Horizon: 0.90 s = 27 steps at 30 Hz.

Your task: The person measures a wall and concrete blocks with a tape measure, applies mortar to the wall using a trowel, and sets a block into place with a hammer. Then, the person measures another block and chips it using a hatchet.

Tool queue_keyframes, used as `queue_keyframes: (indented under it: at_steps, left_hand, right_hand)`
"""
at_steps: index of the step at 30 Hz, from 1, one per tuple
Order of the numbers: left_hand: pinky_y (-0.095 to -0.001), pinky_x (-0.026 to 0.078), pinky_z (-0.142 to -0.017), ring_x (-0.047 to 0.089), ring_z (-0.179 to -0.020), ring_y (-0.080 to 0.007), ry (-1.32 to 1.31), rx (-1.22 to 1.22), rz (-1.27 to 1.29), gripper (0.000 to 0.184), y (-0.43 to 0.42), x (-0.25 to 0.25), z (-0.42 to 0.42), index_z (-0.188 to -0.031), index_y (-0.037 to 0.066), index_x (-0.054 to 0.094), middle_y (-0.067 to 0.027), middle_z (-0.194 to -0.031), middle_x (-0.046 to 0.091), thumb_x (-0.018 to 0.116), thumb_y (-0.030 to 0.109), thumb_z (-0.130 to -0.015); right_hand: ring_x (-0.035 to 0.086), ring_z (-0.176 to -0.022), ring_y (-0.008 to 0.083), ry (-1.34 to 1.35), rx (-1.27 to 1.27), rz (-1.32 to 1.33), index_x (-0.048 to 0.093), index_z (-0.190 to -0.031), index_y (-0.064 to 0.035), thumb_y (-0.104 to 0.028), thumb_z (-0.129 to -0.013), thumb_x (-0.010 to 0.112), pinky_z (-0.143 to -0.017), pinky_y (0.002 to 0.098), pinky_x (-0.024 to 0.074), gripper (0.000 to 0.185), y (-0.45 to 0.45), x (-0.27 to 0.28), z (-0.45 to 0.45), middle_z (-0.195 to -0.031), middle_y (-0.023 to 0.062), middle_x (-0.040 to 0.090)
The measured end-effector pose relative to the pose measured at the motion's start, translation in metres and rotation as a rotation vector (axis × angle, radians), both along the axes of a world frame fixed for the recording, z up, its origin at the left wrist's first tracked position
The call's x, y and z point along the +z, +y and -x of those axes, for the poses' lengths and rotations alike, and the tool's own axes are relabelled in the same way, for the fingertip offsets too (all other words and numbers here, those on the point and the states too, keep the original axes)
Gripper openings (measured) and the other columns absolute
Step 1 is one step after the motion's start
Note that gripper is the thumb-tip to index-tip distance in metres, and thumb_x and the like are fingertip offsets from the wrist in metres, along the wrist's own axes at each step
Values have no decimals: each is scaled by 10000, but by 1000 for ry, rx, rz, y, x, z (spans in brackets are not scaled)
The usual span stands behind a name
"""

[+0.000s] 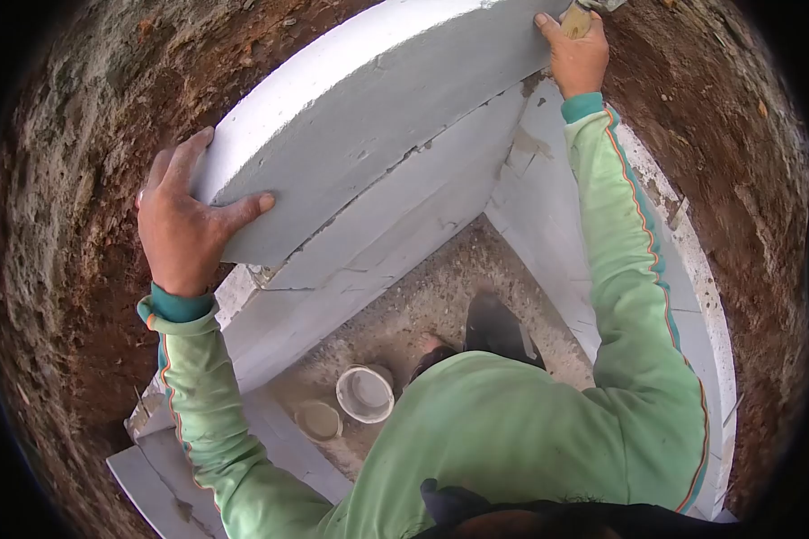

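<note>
A large pale block [377, 117] lies along the top of the white block wall [404, 202]. My left hand [184, 216] grips the block's left end, thumb on the near face and fingers over the end. At the upper right, my right hand [580, 54] is closed round the wooden handle [575, 20] of a tool, with the thumb near the block's right end. Most of that tool is cut off by the frame's top edge. A thin, uneven joint runs beneath the block.
Bare earth banks [72, 225] surround the block enclosure. A second wall [548, 207] meets the first at a corner. On the rough floor [476, 251] stand a white bucket [366, 393] and a smaller container [318, 419], near my legs.
</note>
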<state>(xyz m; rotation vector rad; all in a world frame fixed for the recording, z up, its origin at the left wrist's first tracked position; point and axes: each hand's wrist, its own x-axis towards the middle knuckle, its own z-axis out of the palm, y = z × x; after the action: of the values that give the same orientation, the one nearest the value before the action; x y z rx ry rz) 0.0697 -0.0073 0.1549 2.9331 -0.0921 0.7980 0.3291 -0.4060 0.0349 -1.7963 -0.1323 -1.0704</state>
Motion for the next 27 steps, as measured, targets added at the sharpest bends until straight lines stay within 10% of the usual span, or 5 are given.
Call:
queue_keyframes:
  at_steps: [1, 2, 19, 27]
  left_hand:
    - [-435, 567, -833, 702, -947, -334, -16, -5, -31, 882, -1, -2, -2, -1250, 59, 681, -144, -1082, 697, 941, 498, -531]
    - [-431, 570, -825, 701, -943, -329, -31, -5, -61, 869, -1, -5, 0, -1249, 64, 683, -136, -1079, 696, 939, 495, -538]
    - [-425, 459, -1031, 610, -1156, -300, -623, -263, 584, 484, 25, -88, -3, -1129, 1, 690, -185, -1217, 652, 858, 307, -794]
    - [-401, 379, -1133, 508, -1299, -269, -629, -201, 689, 788, 20, -116, 15, -1498, 35, 421, -162, -1400, 527, 820, 309, -876]
  right_hand:
    - [668, -999, 334, 52, 10, -2, 577, -1292, -23, -184, -829, 805, -913, 400, 521, 541, -4, -2, -6, -1104, 181, 694]
    - [591, -849, 110, 39, 36, -5, 616, -1024, -22, -215, -788, 898, -783, 280, 505, 415, 1, -10, -12, -977, 2, 647]
    - [648, -817, 212, 59, 32, -96, 626, -1058, 2, -331, -768, 884, -794, 348, 529, 512, 23, -28, 0, -906, 90, 691]
    - [645, -751, 138, 56, 273, -433, 521, -1137, -38, -182, -901, 790, -582, 285, 543, 386, 34, -46, 75, -928, 46, 642]
